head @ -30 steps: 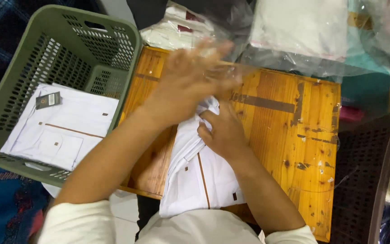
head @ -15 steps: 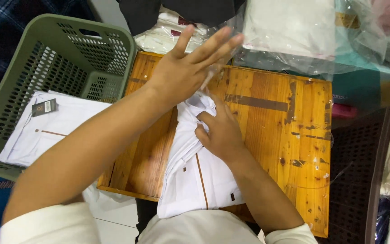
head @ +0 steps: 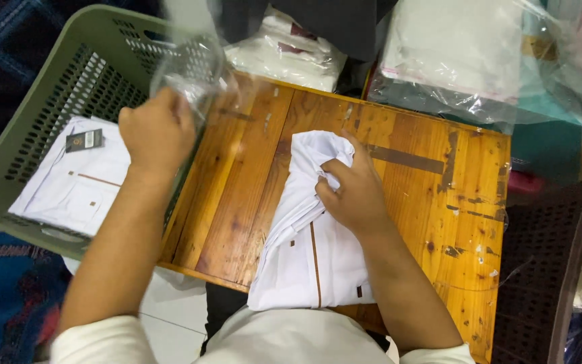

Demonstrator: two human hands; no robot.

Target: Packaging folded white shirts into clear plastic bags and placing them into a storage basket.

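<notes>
White shirt (head: 304, 249) lengthwise toward wearer, right hand (head: 351, 192) gripping top

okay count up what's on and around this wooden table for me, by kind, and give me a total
White shirts out of bags: 2, one on the table, one in the basket
Green baskets: 1
Wooden tables: 1
Clear bag in the left hand: 1
Total: 5

Glossy varnished wooden table (head: 405, 202), matt white cloth shirt (head: 304, 249), perforated green plastic basket (head: 28, 135), clear crinkly plastic bag (head: 190, 74).
</notes>
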